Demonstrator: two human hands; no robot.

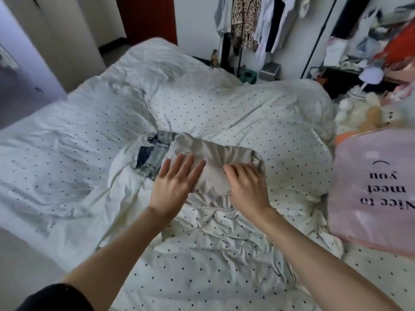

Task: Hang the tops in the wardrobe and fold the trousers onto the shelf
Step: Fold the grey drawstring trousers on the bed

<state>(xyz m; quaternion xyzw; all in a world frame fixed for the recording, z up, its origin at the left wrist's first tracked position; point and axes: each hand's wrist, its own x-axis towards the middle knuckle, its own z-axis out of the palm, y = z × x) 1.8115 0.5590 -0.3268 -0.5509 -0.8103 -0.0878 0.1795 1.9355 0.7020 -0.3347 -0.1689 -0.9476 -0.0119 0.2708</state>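
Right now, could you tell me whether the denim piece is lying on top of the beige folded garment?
No, the beige folded garment overlaps the denim piece, with both hands pressing on the beige one.

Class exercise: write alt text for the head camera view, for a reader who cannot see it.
Both hands, left hand and right hand, press flat on a folded beige garment on a polka-dot duvet; folded jeans lie beside it.

Matt beige cloth trousers (215,158), rumpled dotted cotton duvet (224,254), glossy pink plastic bag (372,189)
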